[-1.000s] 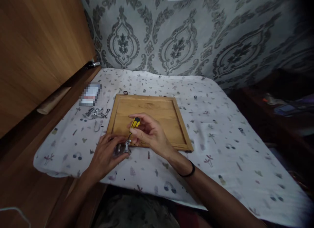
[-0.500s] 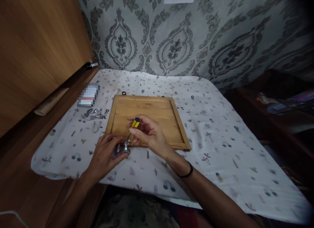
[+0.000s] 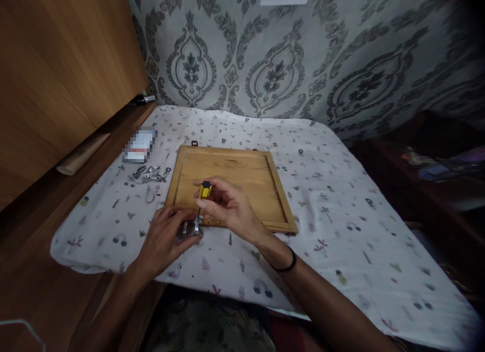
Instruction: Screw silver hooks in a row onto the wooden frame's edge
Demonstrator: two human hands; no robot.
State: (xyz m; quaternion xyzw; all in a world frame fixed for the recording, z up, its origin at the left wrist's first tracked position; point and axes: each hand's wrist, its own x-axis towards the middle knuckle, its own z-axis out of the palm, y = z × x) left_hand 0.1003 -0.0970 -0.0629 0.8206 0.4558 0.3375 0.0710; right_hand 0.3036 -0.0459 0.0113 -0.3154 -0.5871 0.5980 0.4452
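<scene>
My right hand [image 3: 231, 205] pinches a small screwdriver [image 3: 205, 190] by its yellow and black handle. The shaft points down, and its tip meets a shiny metal latch [image 3: 197, 224] at the near edge of a framed wooden panel [image 3: 231, 166]. Fingers closed around it, my left hand [image 3: 161, 236] steadies the latch, its thumb below and the other fingers over the panel's near left corner. Part of the latch is hidden by the fingers, and the screw under the tip is too small to make out.
Left of the panel lies a pile of metal hardware [image 3: 149, 174], with a blurred-out phone-like object [image 3: 139, 145] behind it. A patterned cloth [image 3: 326, 200] covers the surface beneath. A wooden cabinet [image 3: 68, 54] stands at left, and a patterned wall [image 3: 235, 54] rises behind.
The screwdriver handle has tipped from leaning right to nearly upright, its tip still at the latch. My left hand keeps its hold. The whole view has shifted slightly.
</scene>
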